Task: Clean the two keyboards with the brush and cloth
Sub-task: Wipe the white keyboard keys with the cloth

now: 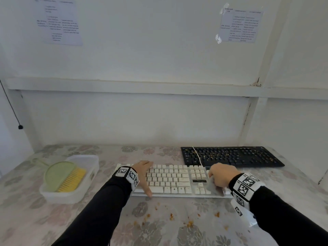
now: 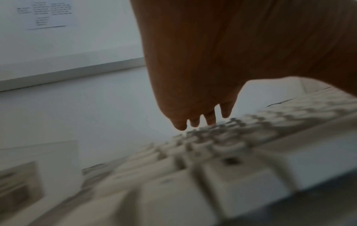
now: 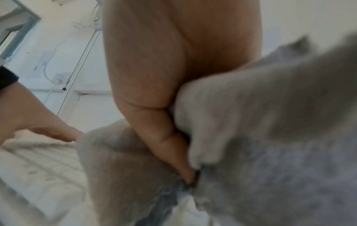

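A white keyboard (image 1: 170,180) lies in front of me on the table. My left hand (image 1: 143,173) rests flat on its left part, fingers straight, thumb at the near edge; the left wrist view shows the fingers (image 2: 193,120) over the blurred keys (image 2: 222,152). My right hand (image 1: 221,176) grips a grey cloth (image 1: 212,187) bunched on the keyboard's right end; in the right wrist view the cloth (image 3: 270,122) fills the frame round my curled fingers (image 3: 164,137). A black keyboard (image 1: 230,156) strewn with crumbs lies behind to the right. The green and yellow brush (image 1: 63,176) lies in a tray.
A clear plastic tray (image 1: 92,164) holding the brush stands at the left on the flowered tablecloth (image 1: 35,219). Brown crumbs (image 1: 171,216) are scattered on the cloth in front of the white keyboard. A white cable (image 1: 197,155) crosses the black keyboard. A wall rises right behind the table.
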